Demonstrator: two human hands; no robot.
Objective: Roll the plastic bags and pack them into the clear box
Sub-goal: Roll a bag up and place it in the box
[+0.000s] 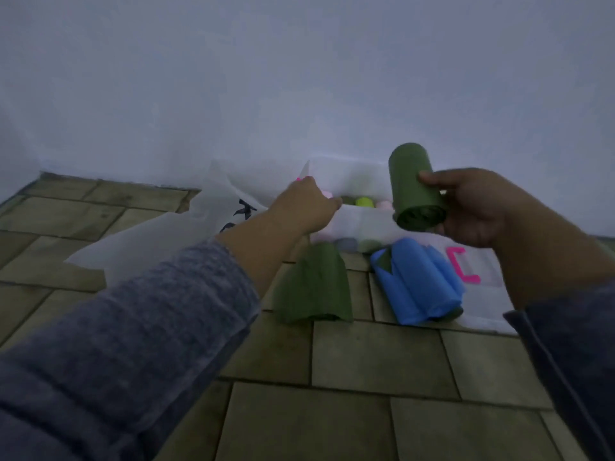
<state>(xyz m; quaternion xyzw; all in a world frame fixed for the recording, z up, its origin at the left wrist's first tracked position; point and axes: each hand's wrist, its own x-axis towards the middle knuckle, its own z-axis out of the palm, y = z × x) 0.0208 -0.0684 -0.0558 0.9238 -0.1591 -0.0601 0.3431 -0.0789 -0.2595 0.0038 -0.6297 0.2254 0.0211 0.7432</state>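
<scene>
A pale wall [299, 78] fills the top of the view. Below it lies a brick-patterned surface [366, 361]. Both forearms reach forward in grey-blue sleeves [133, 327].

A white plastic bag [159, 234] with black lettering lies flat on the left, its far end touching the wall. A second white bag [482, 294], printed with a pink mark, lies on the right. A blue bag [419, 281], loosely rolled, rests on that bag's left edge. Just to the left of it, a green bag [312, 287] lies flat and crumpled on the surface.

The clear box [359, 224] stands against the wall, behind the green and blue bags. Small rolls [362, 201] of yellow-green and pink show above its near wall. Grey, green and pink ones show dimly through the bottom of that wall.

The right hand [479, 207] holds a green roll [416, 188] in the air, just to the right of the box and above the blue bag. Its thumb is pressed on the roll's side and its fingers are wrapped behind it. The roll is tilted, with its open spiral end towards the camera.

The left hand [307, 207] is at the box's near-left corner, fingers curled and thumb pointing along the near rim. The blur hides whether it actually grips the rim.
</scene>
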